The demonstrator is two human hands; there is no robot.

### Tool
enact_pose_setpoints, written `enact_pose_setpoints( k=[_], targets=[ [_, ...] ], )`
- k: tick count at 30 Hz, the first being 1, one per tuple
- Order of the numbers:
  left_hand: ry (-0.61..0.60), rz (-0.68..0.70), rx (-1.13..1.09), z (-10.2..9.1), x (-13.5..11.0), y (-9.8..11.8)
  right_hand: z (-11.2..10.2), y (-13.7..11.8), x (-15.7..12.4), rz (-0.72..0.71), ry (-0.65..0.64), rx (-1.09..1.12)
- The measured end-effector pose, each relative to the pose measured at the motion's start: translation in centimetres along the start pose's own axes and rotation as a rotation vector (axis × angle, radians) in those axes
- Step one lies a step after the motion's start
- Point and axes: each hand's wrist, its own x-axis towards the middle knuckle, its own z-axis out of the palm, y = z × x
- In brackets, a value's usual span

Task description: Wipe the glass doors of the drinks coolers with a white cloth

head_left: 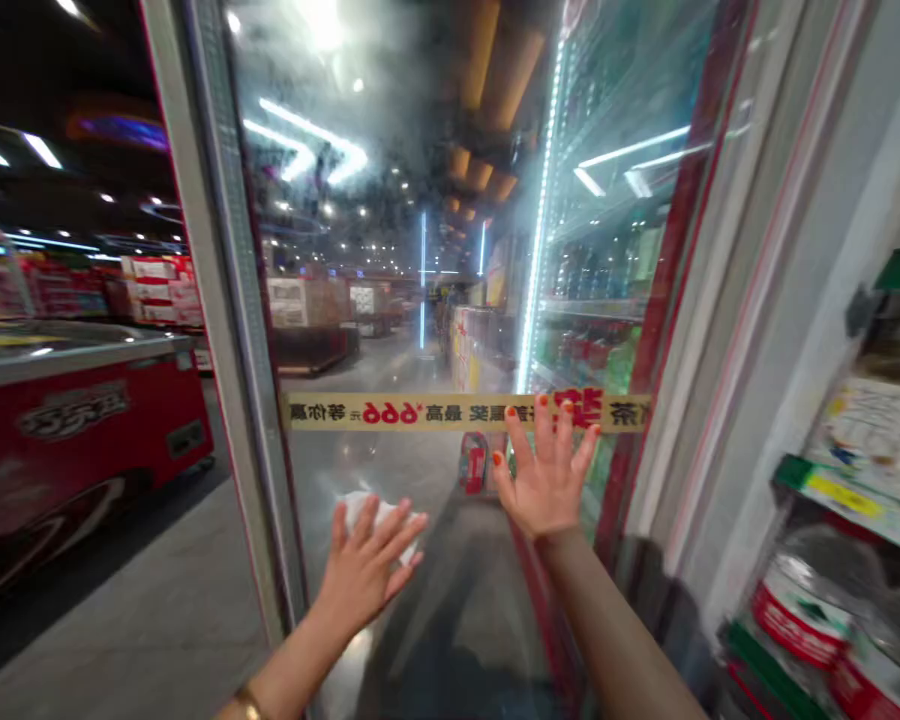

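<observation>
An open glass fridge door (pixel 390 250) stands in front of me, its pane fogged and streaked. A yellow sticker strip (pixel 390 411) with red and black print runs across it. My left hand (pixel 367 570) presses a white cloth (pixel 360 510) flat against the lower glass, fingers stretched over it. My right hand (pixel 544 475) rests on the glass with fingers spread, just under the strip; its nails are painted orange. A gold bracelet (pixel 249 703) sits on my left wrist.
The door's grey frame (pixel 217 330) rises at the left. Fridge shelves (pixel 855 500) with bottles and packets stand at the right. A red chest freezer (pixel 75 430) lies across the aisle on the left. Store aisles and stacked boxes show through the glass.
</observation>
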Motion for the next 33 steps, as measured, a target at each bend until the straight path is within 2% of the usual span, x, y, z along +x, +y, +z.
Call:
enact_pose_setpoints(
  k=[2,4,6,7,9,12,14,16,17,19,21,22,24,26,27,28,30,31,33],
  targets=[
    [0.058,-0.241,0.039,-0.8,2.8,-3.0,0.2,-0.1,-0.2,0.017,0.002,-0.002],
    [0.088,-0.401,0.06,-1.2,5.9,-4.6,0.4,-0.1,-0.4,0.031,0.005,-0.007],
    [0.099,-0.503,0.065,-1.2,8.8,-4.0,0.5,0.0,-0.6,0.041,0.016,-0.017],
    [0.089,-0.492,0.057,-1.0,9.8,-2.9,0.5,0.0,-0.6,0.041,0.02,-0.018],
    [0.041,-0.337,0.03,-0.4,10.0,-0.1,0.5,0.1,-0.7,0.036,0.029,-0.02],
    [0.0,-0.086,0.013,0.4,6.1,2.9,0.6,0.4,-0.9,0.031,0.039,-0.036],
    [0.021,-0.078,0.025,0.4,2.6,2.4,0.7,0.5,-1.1,0.026,0.023,-0.053],
    [0.032,-0.174,0.04,-0.3,0.6,0.4,0.7,0.6,-1.1,0.01,-0.014,-0.06],
    [0.027,-0.236,0.046,-0.8,0.6,-0.8,0.6,0.7,-1.1,0.0,-0.027,-0.058],
    [-0.002,-0.367,0.044,-1.5,2.2,-2.1,0.4,0.8,-0.8,-0.005,-0.025,-0.049],
    [-0.039,-0.49,-0.011,-1.1,4.7,-1.6,0.2,0.9,-0.4,0.004,-0.001,-0.045],
    [-0.074,-0.479,-0.061,-0.6,5.5,-0.7,0.3,1.0,-0.3,0.005,0.004,-0.043],
    [-0.211,-0.32,-0.173,0.6,5.5,2.0,0.4,1.2,0.0,0.001,-0.008,-0.042],
    [-0.327,-0.132,-0.266,0.8,2.9,4.2,0.5,1.3,0.2,-0.002,-0.031,-0.045],
    [-0.359,-0.064,-0.293,0.6,1.0,4.7,0.5,1.3,0.2,0.002,-0.044,-0.05],
    [-0.37,-0.024,-0.304,0.1,-1.2,4.5,0.4,1.3,0.3,0.008,-0.056,-0.054],
    [-0.346,-0.029,-0.289,-1.0,-5.0,2.3,0.2,1.3,0.3,0.019,-0.074,-0.051],
    [-0.318,-0.068,-0.267,-1.4,-6.2,0.6,0.1,1.2,0.3,0.023,-0.081,-0.046],
    [-0.26,-0.166,-0.22,-1.5,-6.6,-2.3,-0.1,1.1,0.3,0.036,-0.1,-0.041]
  ],
)
